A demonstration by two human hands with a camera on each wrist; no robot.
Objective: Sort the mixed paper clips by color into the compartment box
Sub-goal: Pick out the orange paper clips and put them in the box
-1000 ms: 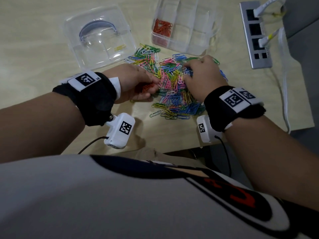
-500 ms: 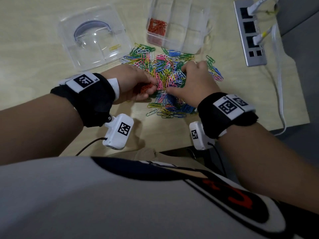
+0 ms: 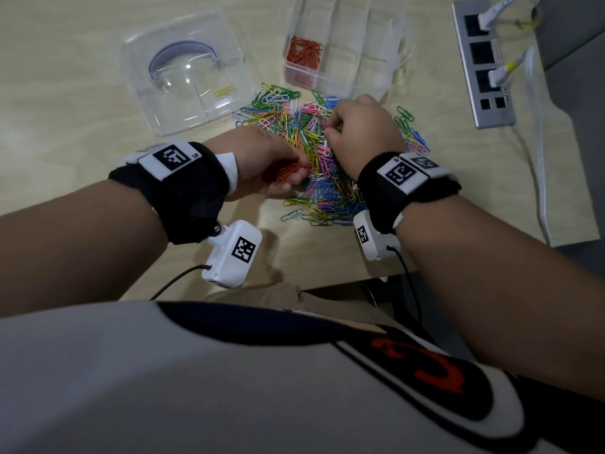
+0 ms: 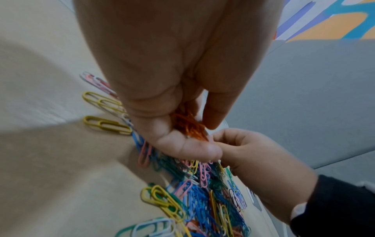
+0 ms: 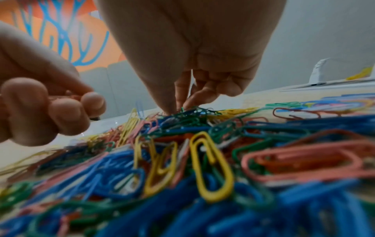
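A heap of mixed coloured paper clips point(image 3: 294, 132) lies on the table in front of the clear compartment box point(image 3: 376, 60). One of the box's cells holds orange clips point(image 3: 304, 54). My left hand point(image 3: 301, 168) rests at the heap's left edge, fingers curled round a bunch of orange clips point(image 4: 190, 126). My right hand point(image 3: 327, 126) is over the middle of the heap. Its thumb and fingertips point(image 5: 178, 107) pinch down among the clips point(image 5: 202, 160). The pinched clip's colour is hard to tell.
A clear plastic lid point(image 3: 186, 77) with one yellow clip on it lies at the back left. A grey power strip point(image 3: 484, 60) with plugs and a white cable point(image 3: 540, 158) runs along the right. The table's front edge is just below my wrists.
Half a second ago my right hand's fingers were next to the left hand. They have since moved away into the middle of the heap. The left hand still holds its orange bunch.
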